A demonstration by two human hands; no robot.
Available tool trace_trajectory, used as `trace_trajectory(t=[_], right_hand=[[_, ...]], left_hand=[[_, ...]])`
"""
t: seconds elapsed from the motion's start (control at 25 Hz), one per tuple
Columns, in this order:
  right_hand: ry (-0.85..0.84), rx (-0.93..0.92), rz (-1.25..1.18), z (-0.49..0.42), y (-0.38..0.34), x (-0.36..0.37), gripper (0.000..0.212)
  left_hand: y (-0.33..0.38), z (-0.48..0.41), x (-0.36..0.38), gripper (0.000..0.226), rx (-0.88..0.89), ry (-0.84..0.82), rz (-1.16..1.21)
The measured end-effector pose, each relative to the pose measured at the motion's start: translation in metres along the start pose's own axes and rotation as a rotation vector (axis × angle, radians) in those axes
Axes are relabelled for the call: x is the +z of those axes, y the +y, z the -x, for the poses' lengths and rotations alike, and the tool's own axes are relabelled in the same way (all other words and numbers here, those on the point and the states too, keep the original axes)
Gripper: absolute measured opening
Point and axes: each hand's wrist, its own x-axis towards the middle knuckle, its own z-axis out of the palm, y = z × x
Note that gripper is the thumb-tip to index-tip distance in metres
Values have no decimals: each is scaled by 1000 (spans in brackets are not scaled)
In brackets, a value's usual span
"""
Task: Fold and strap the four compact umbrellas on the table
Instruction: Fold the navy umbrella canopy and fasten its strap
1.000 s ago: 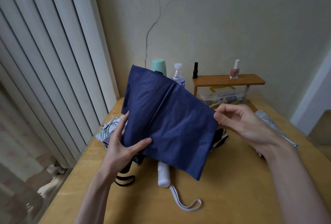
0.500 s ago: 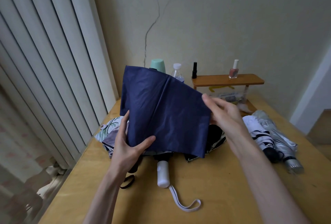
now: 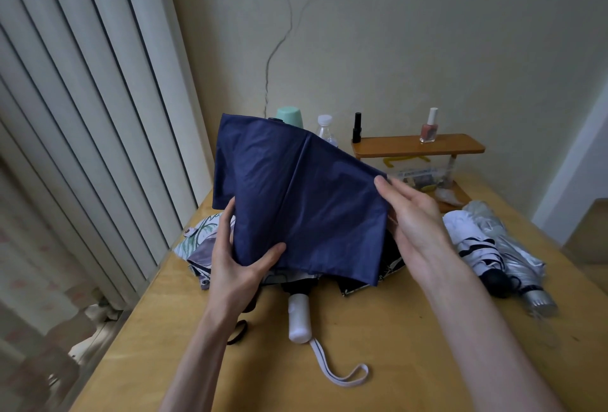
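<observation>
Carefully, a left hand (image 3: 237, 266) pinched the navy umbrella (image 3: 296, 201) between thumb and curled fingers above the table (image 3: 378, 362) while the right hand (image 3: 414, 224), fingers straight and together, pressed its edge; laying each pleat flat, one way, would likely ease strapping.

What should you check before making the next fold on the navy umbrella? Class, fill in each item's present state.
1. Left hand grips navy canopy: ok.
2. Right hand touches its right edge, fingers straight: ok.
3. Canopy panels gathered: not ok, one spread wide.
4. Closing strap located: cannot tell, hidden.
5. White handle rests on table: ok.
6. White-black umbrella and silver umbrella bundled aside: ok.
</observation>
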Motion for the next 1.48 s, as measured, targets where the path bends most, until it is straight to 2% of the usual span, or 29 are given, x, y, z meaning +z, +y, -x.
trace_trajectory(t=[0.12,0.28,0.4,0.48,0.6,0.64,0.72,0.8,0.88,0.96,1.0,1.08,1.16,1.32,1.4,1.48], right_hand=[[76,-35,155,1,5,-2,23],[132,-176,187,-1,6,-1,10],[199,-285,227,1,10,3,16],[147,-275,243,3,13,7,16],[-34,-86,302,3,10,4,25],[-72,-85,342,3,11,2,22],[-56,-211,430,0,14,0,15],[-15,-381,510,-3,18,0,34],[-11,-472,529,-5,20,1,49],[-62,-417,468,-6,16,-1,53],[-104,-343,446,-7,14,-3,48],[-184,-209,454,-4,9,-9,22],[-206,-190,471,-1,5,-13,13],[-176,-198,389,-1,-1,-4,18],[-95,-198,355,-7,-5,9,23],[3,-234,375,-15,-7,20,19]], left_hand=[[0,0,0,97,3,-7,-9],[4,1,5,95,1,2,10],[4,2,10,94,-6,21,47],[4,4,12,93,-16,29,51],[5,4,12,94,-23,70,46],[5,3,12,95,-26,86,51],[8,3,11,97,-47,106,70],[7,3,11,99,-77,104,114],[5,4,12,104,-109,89,154],[3,5,13,109,-115,81,126],[3,5,13,107,-113,85,109],[8,6,14,91,-132,108,124],[14,5,16,75,-169,137,195],[18,4,19,69,-168,127,187],[18,4,20,67,-149,115,173],[16,3,19,67,-136,115,161]])
